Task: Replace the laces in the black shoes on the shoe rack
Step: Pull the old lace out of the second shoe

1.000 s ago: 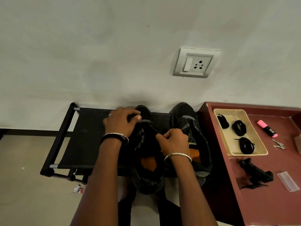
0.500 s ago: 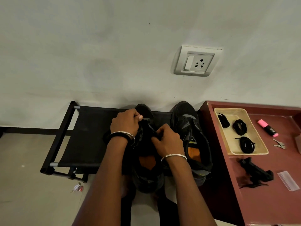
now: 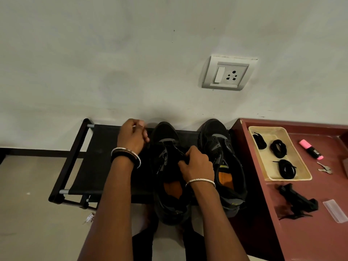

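**Black trainer, gripped at the tongue, on a fabric shoe rack**

- Left hand (image 3: 132, 136): centre-left of frame, just left of the centre shoe (image 3: 163, 134) at its toe. Fingers curled tight against the thumb; whether a lace is pinched cannot be told.
- Right hand (image 3: 197, 163): frame centre, thumb and fingers clamped on that shoe's tongue.
- Centre shoe: on the shoe rack (image 3: 105, 161), toe to the wall, heel overhanging the front edge.
- Second shoe (image 3: 220, 147): just right of it.
- Lace bundles (image 3: 278, 148): in the tray (image 3: 288, 179), right of frame.

Shoes (image 3: 212, 129) black, insoles (image 3: 172, 189) orange; rack (image 3: 105, 157) black; table (image 3: 320, 232) maroon; tray (image 3: 267, 128) cream; laces (image 3: 287, 168) black; highlighter (image 3: 310, 149) pink.
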